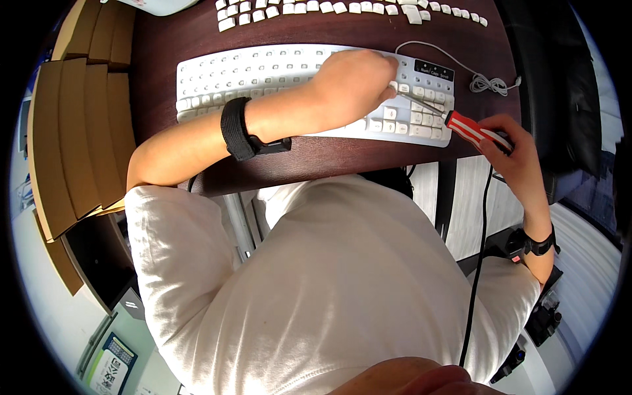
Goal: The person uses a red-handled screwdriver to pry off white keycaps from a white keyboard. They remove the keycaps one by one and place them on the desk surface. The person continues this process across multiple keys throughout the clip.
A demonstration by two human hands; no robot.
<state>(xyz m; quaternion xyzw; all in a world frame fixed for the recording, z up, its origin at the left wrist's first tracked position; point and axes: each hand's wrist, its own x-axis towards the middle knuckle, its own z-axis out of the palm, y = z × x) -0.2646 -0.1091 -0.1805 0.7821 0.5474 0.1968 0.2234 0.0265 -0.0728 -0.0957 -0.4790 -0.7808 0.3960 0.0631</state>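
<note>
A white computer keyboard (pixel 276 59) lies on the dark brown desk. Its upper rows show bare key stems, while keycaps sit on the lower rows and part of the number pad. My right hand (pixel 513 148) grips the red, white-striped handle of a screwdriver (pixel 466 128). The thin metal shaft points left across the number pad, its tip close to the fingers of my left hand (pixel 355 85). That left hand rests over the right half of the keyboard with its fingers curled closed. Whatever the fingertips may pinch is hidden from view.
Loose white keycaps (pixel 359 8) stand in rows along the far side of the desk (pixel 171 39). A coiled grey cable (pixel 490 84) lies right of the keyboard. Brown cardboard pieces (pixel 79 131) stand at the left, and a black chair (pixel 559 85) is at the right.
</note>
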